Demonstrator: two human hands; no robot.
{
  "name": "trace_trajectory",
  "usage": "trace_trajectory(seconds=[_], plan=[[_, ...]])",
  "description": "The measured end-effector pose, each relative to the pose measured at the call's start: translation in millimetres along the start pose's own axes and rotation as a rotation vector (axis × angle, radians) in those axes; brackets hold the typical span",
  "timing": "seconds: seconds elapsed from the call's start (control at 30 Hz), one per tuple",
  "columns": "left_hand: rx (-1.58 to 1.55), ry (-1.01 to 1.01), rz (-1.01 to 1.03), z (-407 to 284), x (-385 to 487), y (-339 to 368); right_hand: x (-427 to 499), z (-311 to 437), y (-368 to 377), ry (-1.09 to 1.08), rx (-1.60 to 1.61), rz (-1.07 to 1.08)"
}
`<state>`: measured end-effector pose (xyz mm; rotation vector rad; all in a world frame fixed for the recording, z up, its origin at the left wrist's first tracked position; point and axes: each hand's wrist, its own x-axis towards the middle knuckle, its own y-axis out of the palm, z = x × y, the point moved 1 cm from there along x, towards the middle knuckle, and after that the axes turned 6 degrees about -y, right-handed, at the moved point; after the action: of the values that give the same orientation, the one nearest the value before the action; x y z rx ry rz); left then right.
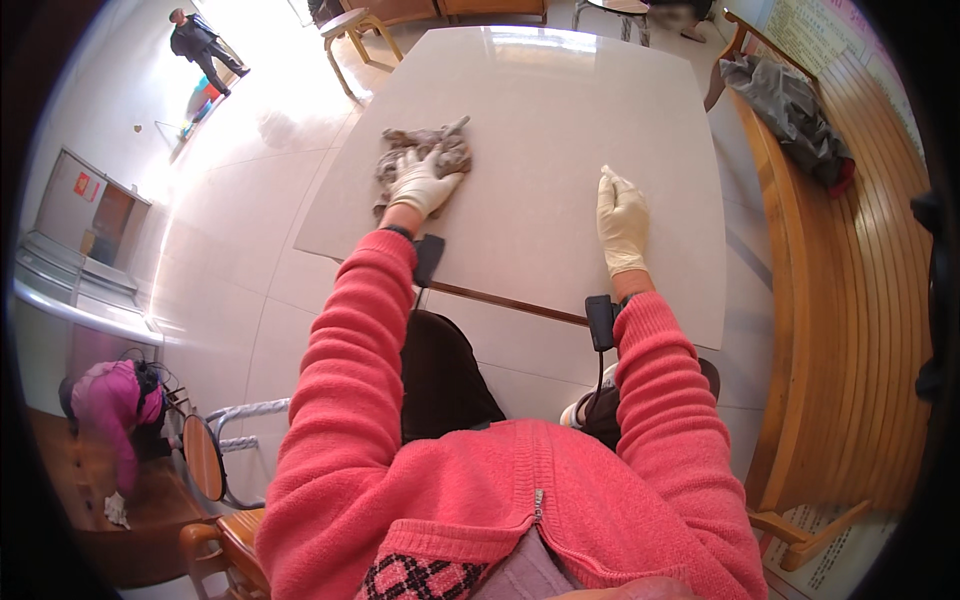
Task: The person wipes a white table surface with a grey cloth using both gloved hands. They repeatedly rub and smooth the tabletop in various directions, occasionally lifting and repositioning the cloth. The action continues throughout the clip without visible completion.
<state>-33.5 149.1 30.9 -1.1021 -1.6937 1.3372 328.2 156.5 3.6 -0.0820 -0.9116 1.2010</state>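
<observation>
My left hand [421, 182], in a pale latex-like glove, presses with spread fingers on a crumpled brown-grey cloth [451, 154] near the left side of a light, glossy tabletop [532, 165]. The cloth bunches out beyond the fingertips, and part of it lies under the palm. To the right, my right hand [622, 217], gloved the same way, rests at the table's right part with its fingers together and pointing away from me. Nothing shows in it, though its palm side is hidden. A black device sits at each wrist.
A slatted wooden bench [862, 285] with a grey garment [787, 120] runs along the right. Beyond the table's far left corner stands a stool [349, 24]. A chair [204, 457] is behind left. One person [120, 412] bends at lower left; another [201, 45] stands at upper left.
</observation>
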Motion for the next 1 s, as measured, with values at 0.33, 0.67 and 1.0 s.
trace_trajectory(seconds=[0.33,0.67,1.0], plan=[[-0.029,0.498,0.096,-178,-114,33,-4,-10,3,0.098,0.33,-0.108],[-0.823,0.778,0.294,-122,-170,-8,2,-34,-29,0.394,0.734,-0.054],[-0.333,-0.036,-0.316,57,-95,23,-75,107,-13,-0.197,-0.585,0.469]])
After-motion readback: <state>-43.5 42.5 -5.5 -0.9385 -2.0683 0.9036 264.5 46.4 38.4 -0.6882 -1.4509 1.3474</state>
